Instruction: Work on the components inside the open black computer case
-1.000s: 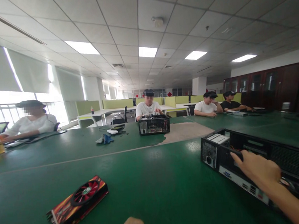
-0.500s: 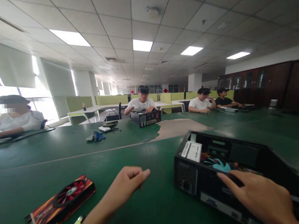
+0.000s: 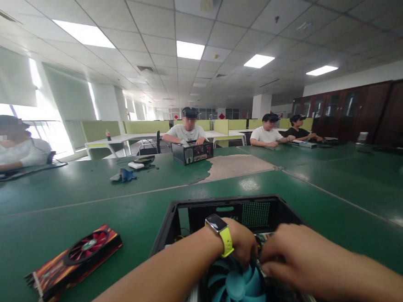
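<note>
An open black computer case (image 3: 178,214) sits on the green table right in front of me. Both hands reach down into it. My left hand (image 3: 243,244), with a yellow-strapped watch on its wrist, curls inward beside a teal cooling fan (image 3: 236,289). My right hand (image 3: 295,259) meets it from the right, fingers bent down over parts inside the case. What the fingers grip is hidden. A red and black graphics card (image 3: 76,261) with a red fan lies on the table to the left of the case.
Across the green table (image 3: 345,191) a person works on another black computer case (image 3: 192,152). More people sit at the far right and far left. A blue cloth (image 3: 124,175) and small items lie mid-table. A bare brown patch (image 3: 235,165) breaks the tabletop.
The case has swung from my right to straight in front of me, its open top facing up. Both hands have moved from its outside down into it.
</note>
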Motion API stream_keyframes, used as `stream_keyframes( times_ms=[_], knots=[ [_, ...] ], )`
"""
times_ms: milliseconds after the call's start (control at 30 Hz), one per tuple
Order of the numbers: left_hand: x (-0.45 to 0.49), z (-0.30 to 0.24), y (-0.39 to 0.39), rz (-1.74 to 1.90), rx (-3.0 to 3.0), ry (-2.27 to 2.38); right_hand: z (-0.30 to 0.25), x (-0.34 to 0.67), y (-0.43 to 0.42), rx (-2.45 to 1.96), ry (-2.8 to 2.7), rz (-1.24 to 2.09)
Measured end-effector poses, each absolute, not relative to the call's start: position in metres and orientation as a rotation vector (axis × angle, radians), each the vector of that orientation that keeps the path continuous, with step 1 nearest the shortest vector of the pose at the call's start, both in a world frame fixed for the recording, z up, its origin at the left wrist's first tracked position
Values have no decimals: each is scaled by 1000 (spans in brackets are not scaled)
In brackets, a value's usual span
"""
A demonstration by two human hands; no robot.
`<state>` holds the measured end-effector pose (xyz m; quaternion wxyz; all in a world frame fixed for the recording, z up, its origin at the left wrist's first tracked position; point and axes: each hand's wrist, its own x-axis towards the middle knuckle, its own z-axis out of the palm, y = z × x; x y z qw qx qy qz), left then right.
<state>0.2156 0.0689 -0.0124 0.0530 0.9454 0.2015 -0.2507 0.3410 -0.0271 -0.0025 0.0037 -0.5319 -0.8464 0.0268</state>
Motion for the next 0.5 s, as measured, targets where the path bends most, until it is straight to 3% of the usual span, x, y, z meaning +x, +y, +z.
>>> stream_keyframes(
  times_ms=[233, 367, 433, 500],
  knots=[
    [191, -23, 103, -496, 2604, 527, -27, 326, 82, -1929, -3035, 280],
    [198, -18, 98, -891, 2146, 735, -44, 324, 81, -1875, -3084, 140],
    [204, -19, 91, -1095, 2321, 805, -46, 323, 79, -1869, -3120, 44],
    [206, -19, 85, -1038, 2661, 903, -46, 322, 79, -1821, -3143, -28]
  ],
)
